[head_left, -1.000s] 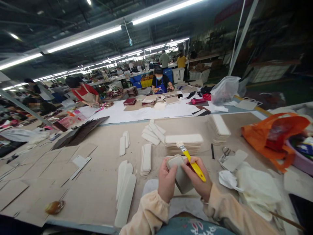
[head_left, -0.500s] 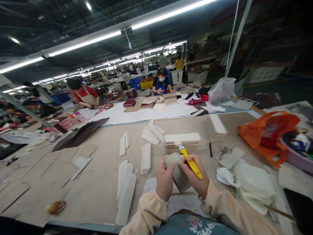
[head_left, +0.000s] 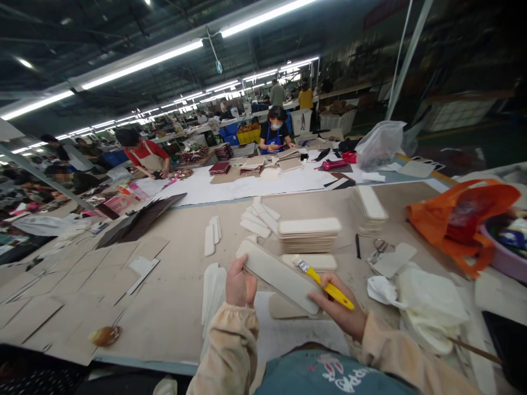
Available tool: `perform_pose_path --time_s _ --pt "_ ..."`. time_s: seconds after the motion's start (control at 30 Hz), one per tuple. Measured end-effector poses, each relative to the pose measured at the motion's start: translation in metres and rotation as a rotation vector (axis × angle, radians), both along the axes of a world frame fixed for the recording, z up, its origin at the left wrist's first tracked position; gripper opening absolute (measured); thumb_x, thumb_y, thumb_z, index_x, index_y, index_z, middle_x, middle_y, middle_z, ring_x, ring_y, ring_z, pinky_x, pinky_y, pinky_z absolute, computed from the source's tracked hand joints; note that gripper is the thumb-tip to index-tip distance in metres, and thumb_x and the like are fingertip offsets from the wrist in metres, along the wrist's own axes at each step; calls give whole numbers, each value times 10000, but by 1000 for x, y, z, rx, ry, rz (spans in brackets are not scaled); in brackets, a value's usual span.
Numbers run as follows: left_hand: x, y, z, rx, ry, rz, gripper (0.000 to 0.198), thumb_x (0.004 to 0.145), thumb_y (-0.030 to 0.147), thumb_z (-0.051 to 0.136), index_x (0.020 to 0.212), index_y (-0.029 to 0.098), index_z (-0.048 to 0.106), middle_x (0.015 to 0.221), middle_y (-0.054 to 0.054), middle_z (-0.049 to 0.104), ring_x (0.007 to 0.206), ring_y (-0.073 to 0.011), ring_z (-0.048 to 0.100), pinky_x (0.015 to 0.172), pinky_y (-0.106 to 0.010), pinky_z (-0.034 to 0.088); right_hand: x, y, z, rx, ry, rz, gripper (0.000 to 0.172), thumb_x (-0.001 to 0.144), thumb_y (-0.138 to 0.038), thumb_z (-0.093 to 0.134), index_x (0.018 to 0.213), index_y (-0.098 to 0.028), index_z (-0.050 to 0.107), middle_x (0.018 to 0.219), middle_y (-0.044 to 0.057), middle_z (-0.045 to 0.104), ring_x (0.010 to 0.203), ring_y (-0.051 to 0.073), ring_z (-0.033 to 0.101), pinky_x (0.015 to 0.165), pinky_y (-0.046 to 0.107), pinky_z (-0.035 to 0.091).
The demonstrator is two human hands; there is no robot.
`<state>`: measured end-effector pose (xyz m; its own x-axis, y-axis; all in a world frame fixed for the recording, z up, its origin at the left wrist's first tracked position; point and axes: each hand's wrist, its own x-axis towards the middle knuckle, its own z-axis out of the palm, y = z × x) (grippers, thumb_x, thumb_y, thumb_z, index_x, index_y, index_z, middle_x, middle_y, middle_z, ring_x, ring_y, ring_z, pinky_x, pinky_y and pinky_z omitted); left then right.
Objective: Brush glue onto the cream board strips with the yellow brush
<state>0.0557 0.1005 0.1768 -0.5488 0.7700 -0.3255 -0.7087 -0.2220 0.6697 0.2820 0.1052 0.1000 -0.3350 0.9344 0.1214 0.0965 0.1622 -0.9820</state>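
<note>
A long, pale panel with rounded ends (head_left: 280, 276) is held slanting above the table. My left hand (head_left: 241, 284) grips its upper left end, thumb at the edge. At the lower right end, the fingers of my right hand (head_left: 343, 310) touch it while also holding a paintbrush (head_left: 329, 287) with a yellow handle and pale bristles. Below the panel, another beige piece (head_left: 284, 307) lies on a white sheet (head_left: 304, 333). A tall stack of similar panels (head_left: 309, 229) stands just beyond, with one pale panel (head_left: 327, 262) in front of it.
Loose pale strips (head_left: 213, 291) lie left of my hands, and another stack (head_left: 370, 206) stands back right. Scissors (head_left: 382, 247), a white plastic bag (head_left: 430, 299) and an orange bag (head_left: 457, 219) are at right. Co-workers sit or stand across the table, one in a blue apron (head_left: 275, 137).
The panel, earlier upright between both hands, now lies slanted lengthwise. My left hand has moved left and my right hand slightly right and down, still with the brush.
</note>
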Motion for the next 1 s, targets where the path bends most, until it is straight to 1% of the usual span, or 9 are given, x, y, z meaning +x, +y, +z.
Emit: perform_pose_path --time_s 0.07,0.17,0.27,0.37,0.5,0.6,0.73,0.87,1.0 --pt "1 -2 -6 -20 -60 3 146 730 92 531 851 118 608 761 -22 681 741 -114 629 736 -224 498 -2 0 4 17 22 -38 277 738 -337 646 801 -231 398 667 -53 480 556 114 441 484 224 371" --pt "15 -8 -17 6 -86 -79 203 740 106 553 935 133 603 816 -30 691 790 -131 636 747 -242 511 -5 2 11 28 49 -66 277 737 -340 647 799 -228 401 775 -27 528 617 124 480 521 235 404" --pt "32 -15 -28 24 -66 -159 290 719 94 599 997 171 585 885 -20 691 810 -125 637 765 -247 516 -7 3 13 12 56 -84 276 732 -340 651 800 -228 408 757 -33 515 610 122 481 511 231 408" --pt "41 -20 -36 15 -58 -159 319 706 78 612 1008 175 578 909 -25 689 827 -121 636 797 -250 512 -8 2 10 -35 68 -71 290 725 -345 657 809 -227 406 735 -40 500 580 111 468 486 221 409" --pt "41 -21 -37 5 -29 -140 292 700 68 613 978 151 586 919 -45 688 857 -130 634 826 -254 504 -8 0 8 -85 88 -49 312 715 -355 667 813 -224 401 732 -39 492 566 104 458 469 211 413" --pt "40 -21 -38 11 2 -135 285 696 90 629 970 157 588 935 -47 685 881 -137 628 843 -264 497 -8 0 8 -84 94 -44 320 711 -368 668 816 -225 401 741 -36 496 575 108 462 474 214 418" --pt "42 -25 -38 25 27 -122 323 674 124 662 982 174 581 954 -42 679 931 -151 615 868 -280 480 -6 0 6 -44 50 -29 305 725 -374 658 822 -229 408 777 -28 516 601 115 478 511 222 431" --pt "46 -33 -35 43 54 -104 363 643 183 694 986 170 578 944 -54 678 975 -187 600 908 -334 452 -2 -1 -2 -9 18 -23 306 729 -400 649 827 -233 413 807 -7 543 643 140 508 546 242 450" --pt "47 -39 -33 70 88 -65 397 622 228 712 989 164 573 945 -65 676 991 -207 589 914 -366 439 0 1 -10 39 -63 -14 307 719 -418 651 817 -239 421 839 12 570 730 175 550 624 267 471"
